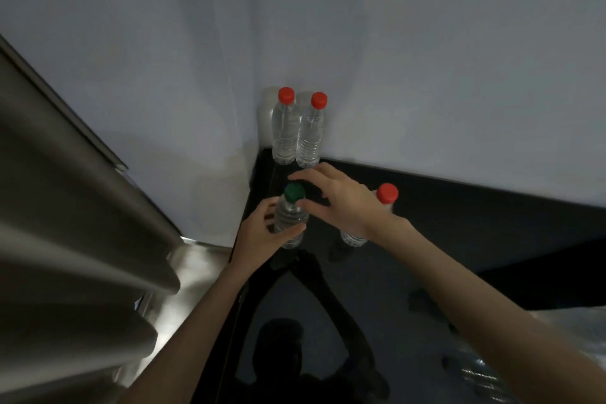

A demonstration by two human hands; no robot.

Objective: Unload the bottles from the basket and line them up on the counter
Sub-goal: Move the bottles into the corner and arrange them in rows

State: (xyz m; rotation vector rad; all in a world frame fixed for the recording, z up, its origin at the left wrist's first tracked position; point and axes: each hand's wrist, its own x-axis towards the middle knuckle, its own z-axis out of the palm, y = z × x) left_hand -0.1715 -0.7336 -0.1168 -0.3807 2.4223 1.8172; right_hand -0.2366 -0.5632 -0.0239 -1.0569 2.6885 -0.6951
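A clear green-capped bottle (290,216) stands upright on the glossy black counter (442,207). My left hand (262,229) grips its body from the left. My right hand (341,203) hovers just right of the green cap with fingers spread and relaxed, its thumb near the cap. Two red-capped bottles (285,128) (311,131) stand side by side in the back corner against the wall. Partly hidden behind my right hand and wrist, a third red-capped bottle (387,193) stands further right. No basket is in view.
A stainless steel surface (82,207) runs along the left. White walls (426,59) meet at the corner behind the bottles. Something crinkled and clear (557,354) lies at the lower right. The counter reflects my arms.
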